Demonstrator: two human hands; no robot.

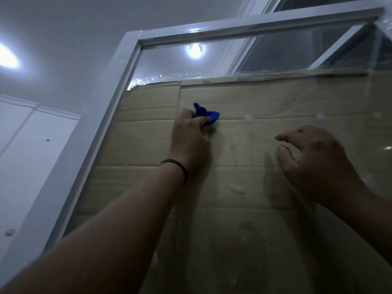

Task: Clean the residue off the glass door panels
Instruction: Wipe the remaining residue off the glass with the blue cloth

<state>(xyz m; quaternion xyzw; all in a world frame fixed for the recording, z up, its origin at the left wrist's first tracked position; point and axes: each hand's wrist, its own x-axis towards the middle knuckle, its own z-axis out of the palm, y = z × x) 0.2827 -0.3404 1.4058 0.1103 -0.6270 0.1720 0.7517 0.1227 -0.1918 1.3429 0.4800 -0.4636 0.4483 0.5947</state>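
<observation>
Blue cloth (206, 116) bunched in raised left hand (191, 134) against glass panel (275, 98); right hand (314, 160) hovers loosely curled, empty.

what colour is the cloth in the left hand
Bright blue: the cloth, bunched in the left hand, shows in the head view.

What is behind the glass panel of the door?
Behind the glass panel, flattened cardboard covers most of it. Above the cardboard, a ceiling light shows. What lies behind the cardboard is hidden.
</observation>
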